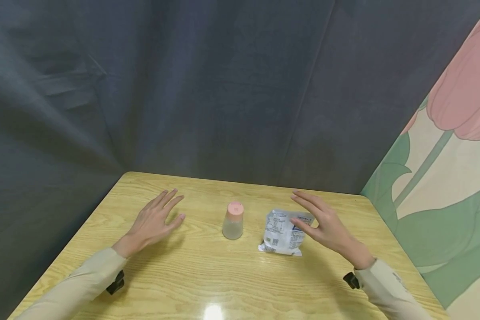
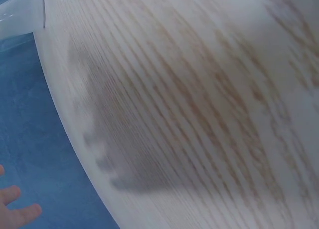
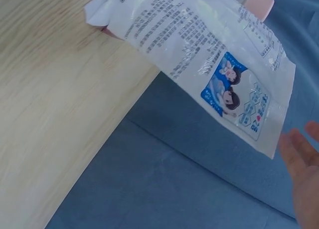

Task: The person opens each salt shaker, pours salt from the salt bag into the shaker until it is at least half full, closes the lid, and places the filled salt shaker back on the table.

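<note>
A small frosted bottle (image 1: 232,228) with a pink cap (image 1: 235,209) stands upright near the middle of the wooden table. To its right is a white printed packet (image 1: 279,232), its back covered in small text; a blue picture (image 3: 227,87) shows on it in the right wrist view. My left hand (image 1: 154,218) hovers left of the bottle, fingers spread, holding nothing. My right hand (image 1: 324,222) overlaps the packet's right side in the head view, fingers extended and thumb apart. In the right wrist view its fingers (image 3: 291,149) appear beside the packet's corner.
The light wooden table (image 1: 208,275) ends at a dark blue-grey curtain (image 1: 224,98) at the back and left. A wall painted with tulips (image 1: 444,178) borders the right. Black wrist cameras (image 1: 116,282) sit under both sleeves (image 1: 78,284).
</note>
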`<state>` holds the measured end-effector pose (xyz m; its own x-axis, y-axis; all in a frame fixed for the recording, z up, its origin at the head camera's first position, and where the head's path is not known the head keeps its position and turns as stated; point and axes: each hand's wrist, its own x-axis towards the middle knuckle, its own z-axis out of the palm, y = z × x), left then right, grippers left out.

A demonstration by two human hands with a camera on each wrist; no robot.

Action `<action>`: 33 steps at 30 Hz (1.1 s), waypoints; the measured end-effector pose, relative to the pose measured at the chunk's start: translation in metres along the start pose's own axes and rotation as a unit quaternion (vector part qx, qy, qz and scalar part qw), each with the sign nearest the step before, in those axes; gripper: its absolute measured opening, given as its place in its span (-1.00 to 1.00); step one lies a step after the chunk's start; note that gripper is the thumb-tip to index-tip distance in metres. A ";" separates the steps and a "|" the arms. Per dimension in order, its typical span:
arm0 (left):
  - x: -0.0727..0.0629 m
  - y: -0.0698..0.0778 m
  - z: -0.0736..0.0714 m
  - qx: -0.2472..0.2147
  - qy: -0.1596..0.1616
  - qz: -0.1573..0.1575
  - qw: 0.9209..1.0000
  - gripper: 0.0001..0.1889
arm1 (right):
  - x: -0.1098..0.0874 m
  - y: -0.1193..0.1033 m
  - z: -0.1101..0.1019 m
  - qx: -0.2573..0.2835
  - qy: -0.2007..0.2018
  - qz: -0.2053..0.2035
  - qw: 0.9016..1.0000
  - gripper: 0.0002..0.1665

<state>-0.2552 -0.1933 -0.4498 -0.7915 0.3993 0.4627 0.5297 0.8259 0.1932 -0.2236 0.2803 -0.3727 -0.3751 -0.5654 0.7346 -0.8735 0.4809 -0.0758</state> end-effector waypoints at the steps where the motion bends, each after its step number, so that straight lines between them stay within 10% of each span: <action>1: 0.000 0.000 0.000 0.000 0.001 0.000 1.000 -0.37 | 0.001 0.000 0.000 0.001 0.000 -0.001 1.000 -0.33; 33: 0.000 0.005 0.002 -0.020 0.001 0.006 1.000 -0.37 | 0.020 -0.014 0.022 0.031 -0.008 -0.038 0.999 -0.36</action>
<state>-0.2527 -0.1883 -0.4505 -0.7850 0.4081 0.4662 0.5506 0.8044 0.2230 -0.2254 0.2471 -0.3717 -0.3111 -0.6098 0.7290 -0.9172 0.3935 -0.0622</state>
